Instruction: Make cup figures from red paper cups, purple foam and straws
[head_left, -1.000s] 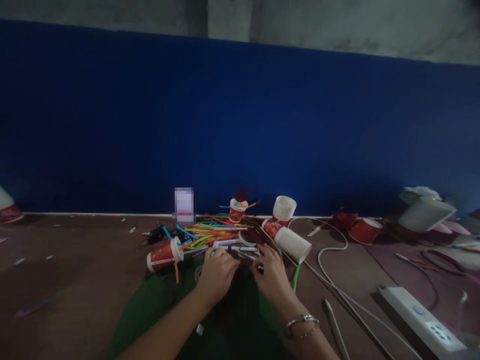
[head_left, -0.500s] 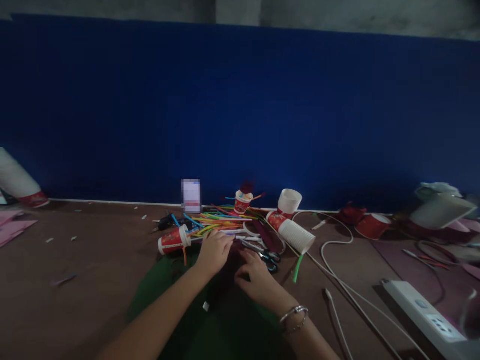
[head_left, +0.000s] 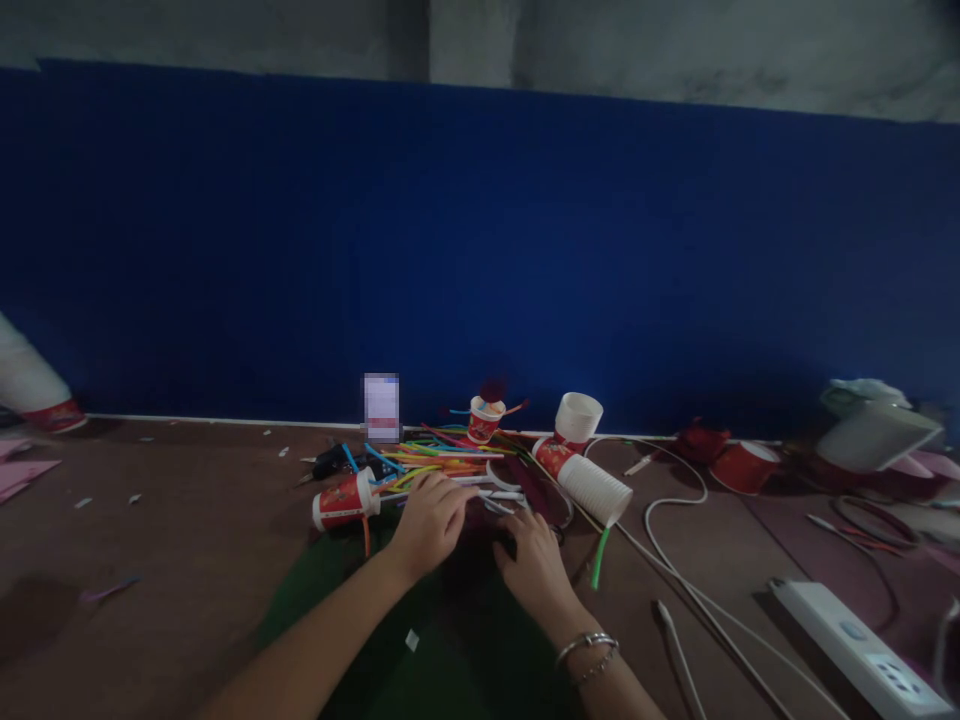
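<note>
My left hand (head_left: 431, 515) rests at the far edge of a green sheet (head_left: 330, 600), fingers curled down onto a dark red piece (head_left: 472, 555) that lies between my hands. My right hand (head_left: 531, 558), with a bracelet on its wrist, sits just right of that piece. Its fingers are bent over a spot beside a white tape ring (head_left: 499, 478), and what is under them is hidden. Just beyond both hands lies a pile of coloured straws (head_left: 431, 455). A red paper cup (head_left: 341, 500) lies on its side left of my left hand.
A small red cup (head_left: 484, 418) stands behind the straws, and stacked white cups (head_left: 589, 480) lie to the right. A green straw (head_left: 598, 557), a white cable (head_left: 675, 500) and a power strip (head_left: 855, 645) are on the right. A blue wall (head_left: 480, 250) backs the brown table (head_left: 172, 530).
My right hand has moved forward and to the right, over the place where scissors lay half a second ago. My left hand has stayed at the dark piece. The view has shifted slightly.
</note>
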